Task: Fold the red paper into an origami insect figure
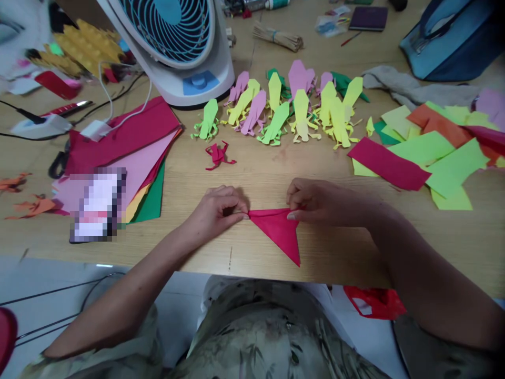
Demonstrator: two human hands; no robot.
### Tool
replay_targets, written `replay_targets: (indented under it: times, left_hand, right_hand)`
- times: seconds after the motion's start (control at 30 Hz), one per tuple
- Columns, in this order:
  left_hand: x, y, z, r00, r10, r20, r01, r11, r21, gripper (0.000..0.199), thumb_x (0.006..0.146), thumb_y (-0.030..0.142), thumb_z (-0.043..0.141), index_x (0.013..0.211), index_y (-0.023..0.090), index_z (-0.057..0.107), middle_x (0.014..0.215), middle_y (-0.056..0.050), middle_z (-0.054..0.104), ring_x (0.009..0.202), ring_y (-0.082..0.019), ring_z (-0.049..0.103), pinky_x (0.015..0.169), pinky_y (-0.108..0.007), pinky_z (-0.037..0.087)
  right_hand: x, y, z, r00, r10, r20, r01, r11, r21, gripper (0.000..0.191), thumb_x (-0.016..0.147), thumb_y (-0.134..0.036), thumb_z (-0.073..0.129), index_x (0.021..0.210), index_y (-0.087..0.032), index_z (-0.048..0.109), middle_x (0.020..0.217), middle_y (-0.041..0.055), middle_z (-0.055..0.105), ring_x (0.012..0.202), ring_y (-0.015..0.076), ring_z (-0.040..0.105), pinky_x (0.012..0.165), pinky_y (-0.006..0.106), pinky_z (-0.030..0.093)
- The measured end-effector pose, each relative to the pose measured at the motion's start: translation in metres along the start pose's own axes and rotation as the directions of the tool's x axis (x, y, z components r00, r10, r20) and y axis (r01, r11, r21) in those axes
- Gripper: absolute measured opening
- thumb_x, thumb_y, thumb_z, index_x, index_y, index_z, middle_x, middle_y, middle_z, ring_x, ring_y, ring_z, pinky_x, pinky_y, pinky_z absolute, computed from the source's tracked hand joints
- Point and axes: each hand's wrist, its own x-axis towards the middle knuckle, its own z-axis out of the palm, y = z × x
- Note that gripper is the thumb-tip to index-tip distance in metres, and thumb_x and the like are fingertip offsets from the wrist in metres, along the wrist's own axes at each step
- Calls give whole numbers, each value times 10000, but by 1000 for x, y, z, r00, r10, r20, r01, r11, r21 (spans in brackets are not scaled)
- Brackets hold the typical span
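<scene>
A red sheet of paper [282,231], folded into a triangular shape, lies near the table's front edge with one point toward me. My left hand [224,205] pinches its left corner between thumb and fingers. At the upper right edge, my right hand [305,202] grips the paper with its thumb on top and fingers curled. A small red folded paper figure [219,156] with thin legs lies just beyond my left hand. Behind it stand several folded paper figures in yellow, green and pink, one of them light green [206,120].
A white fan [197,84] stands at the back left. Coloured paper sheets [152,197] and a pixelated phone [97,205] lie left. Cut paper pieces [422,147] are piled right, near a grey cloth [418,87] and a blue bag [453,39]. The wooden table [189,252] ends close to my body.
</scene>
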Motion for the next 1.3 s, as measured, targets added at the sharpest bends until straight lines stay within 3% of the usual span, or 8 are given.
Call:
replay_targets:
  times: [0.2,0.47,0.67,1.07,1.3]
  left_hand:
    - [0,-1,2,1000,6,-25,-7,999,-40,111,899,280,687,843,185,698,757,-17,630,735,-151,574,720,-299,416]
    - [-2,0,4,1000,-3,12,2,995,96,77,938,262,610,907,207,654,798,-6,622,820,-167,567,761,-317,377]
    - [0,5,5,999,-43,18,40,988,151,158,975,279,537,877,205,636,832,-18,628,831,-178,555,753,-333,345]
    - [4,6,11,995,-94,29,83,964,251,133,974,300,567,906,202,626,889,-26,648,864,-208,559,760,-346,295]
    - [4,3,12,997,-66,45,51,958,282,146,985,330,555,926,207,606,915,-36,653,873,-218,562,761,-345,299]
  right_hand:
    - [0,2,0,999,52,-14,-52,998,-34,160,874,-329,621,786,-196,608,910,36,599,782,166,555,704,307,397]
    - [0,-7,-1,996,78,-33,-81,991,-105,155,835,-240,613,715,-196,525,873,25,564,773,158,525,690,293,371]
    - [-1,-6,1,995,81,-57,-88,989,-123,152,828,-245,611,711,-195,527,868,34,568,775,161,522,691,297,365]
    - [-2,-5,1,993,92,-69,-102,982,-157,123,843,-256,603,760,-195,536,891,41,566,790,171,528,705,297,377]
    - [-5,-8,5,988,126,-89,-144,957,-252,134,862,-248,579,745,-190,551,938,59,543,813,181,545,751,319,398]
